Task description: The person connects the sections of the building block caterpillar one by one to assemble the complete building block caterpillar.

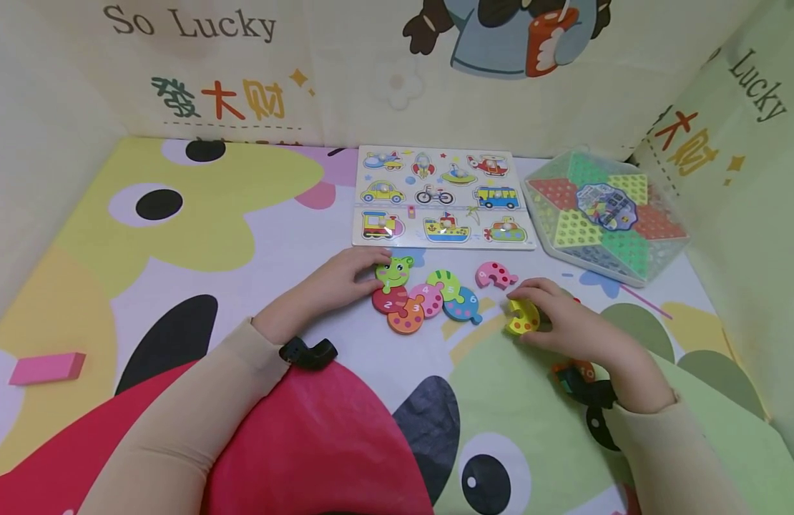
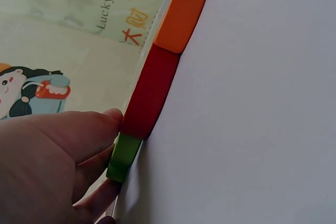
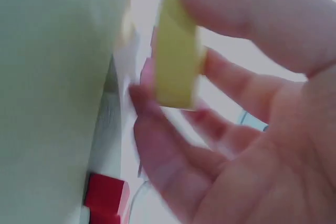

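Joined caterpillar puzzle pieces (image 1: 406, 318) curve across the cloth, numbered 2 to 6, with a smiling green head piece (image 1: 392, 275) at the left end. My left hand (image 1: 329, 286) holds that head between thumb and fingers; in the left wrist view the thumb lies by the red piece (image 2: 149, 95). To the right of the row, my right hand (image 1: 567, 318) pinches a yellow spotted piece (image 1: 524, 317) by its edges. This yellow piece (image 3: 177, 56) looks blurred in the right wrist view. A loose pink spotted piece (image 1: 495, 275) lies just behind it, apart from the row.
Behind the row lies a vehicle puzzle board (image 1: 413, 237). A clear box (image 1: 606, 214) of coloured pieces stands at back right. An orange piece (image 1: 585, 370) is partly hidden under my right wrist. A pink block (image 1: 47, 368) lies far left.
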`<state>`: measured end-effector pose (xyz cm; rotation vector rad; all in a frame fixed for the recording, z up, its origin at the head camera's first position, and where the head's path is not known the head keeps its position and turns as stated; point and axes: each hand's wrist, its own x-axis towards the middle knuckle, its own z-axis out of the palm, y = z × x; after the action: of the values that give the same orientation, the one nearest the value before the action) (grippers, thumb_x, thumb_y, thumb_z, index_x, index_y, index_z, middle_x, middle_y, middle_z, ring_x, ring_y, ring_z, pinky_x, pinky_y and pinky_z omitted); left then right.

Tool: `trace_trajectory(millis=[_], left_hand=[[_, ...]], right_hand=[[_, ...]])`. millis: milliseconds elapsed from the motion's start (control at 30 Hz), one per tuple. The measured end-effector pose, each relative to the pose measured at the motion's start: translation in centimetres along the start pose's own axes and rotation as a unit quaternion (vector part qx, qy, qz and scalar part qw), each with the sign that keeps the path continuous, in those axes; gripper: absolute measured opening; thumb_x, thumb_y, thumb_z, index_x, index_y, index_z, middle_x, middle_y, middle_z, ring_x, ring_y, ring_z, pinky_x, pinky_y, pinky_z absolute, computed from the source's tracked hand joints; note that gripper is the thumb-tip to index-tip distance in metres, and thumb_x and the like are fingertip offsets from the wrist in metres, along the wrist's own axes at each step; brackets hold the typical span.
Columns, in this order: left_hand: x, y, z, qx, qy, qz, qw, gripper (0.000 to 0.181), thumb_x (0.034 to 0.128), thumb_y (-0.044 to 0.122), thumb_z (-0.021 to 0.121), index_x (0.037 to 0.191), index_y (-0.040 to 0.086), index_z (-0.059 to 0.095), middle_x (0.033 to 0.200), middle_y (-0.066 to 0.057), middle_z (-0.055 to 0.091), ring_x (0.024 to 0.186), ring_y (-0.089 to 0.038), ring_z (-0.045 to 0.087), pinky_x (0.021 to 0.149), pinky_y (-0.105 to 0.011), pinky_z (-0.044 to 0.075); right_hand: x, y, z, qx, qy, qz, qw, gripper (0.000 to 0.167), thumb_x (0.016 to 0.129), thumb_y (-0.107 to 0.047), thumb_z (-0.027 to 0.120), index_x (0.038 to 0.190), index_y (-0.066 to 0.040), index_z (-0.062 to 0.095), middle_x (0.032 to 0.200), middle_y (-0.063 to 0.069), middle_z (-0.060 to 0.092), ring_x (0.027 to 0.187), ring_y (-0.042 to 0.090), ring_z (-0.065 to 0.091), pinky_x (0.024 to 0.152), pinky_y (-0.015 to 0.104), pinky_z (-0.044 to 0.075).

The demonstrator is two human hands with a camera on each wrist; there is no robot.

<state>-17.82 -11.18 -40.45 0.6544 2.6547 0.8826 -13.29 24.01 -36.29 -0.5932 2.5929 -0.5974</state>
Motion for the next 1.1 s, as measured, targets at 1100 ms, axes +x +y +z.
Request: trace_trajectory(millis=[1100], left_hand=[[-0.2, 0.3, -0.7, 0.0, -0.067, -0.042, 0.9969, 0.058, 0.0845, 0.032, 0.061, 0.138, 0.022, 0.04, 0.147, 0.01, 0.03, 0.136, -0.015, 0.026, 0.104, -0.041, 0.037]], right_hand=[[2.1, -2.9, 1.3, 0.1, -0.011, 0.029, 0.9945, 0.066, 0.076, -0.022, 0.073, 0.133, -0.012, 0.041, 0.122, 0.012, 0.051, 0.085, 0.019, 0.054, 0.077, 0.031, 0.05]])
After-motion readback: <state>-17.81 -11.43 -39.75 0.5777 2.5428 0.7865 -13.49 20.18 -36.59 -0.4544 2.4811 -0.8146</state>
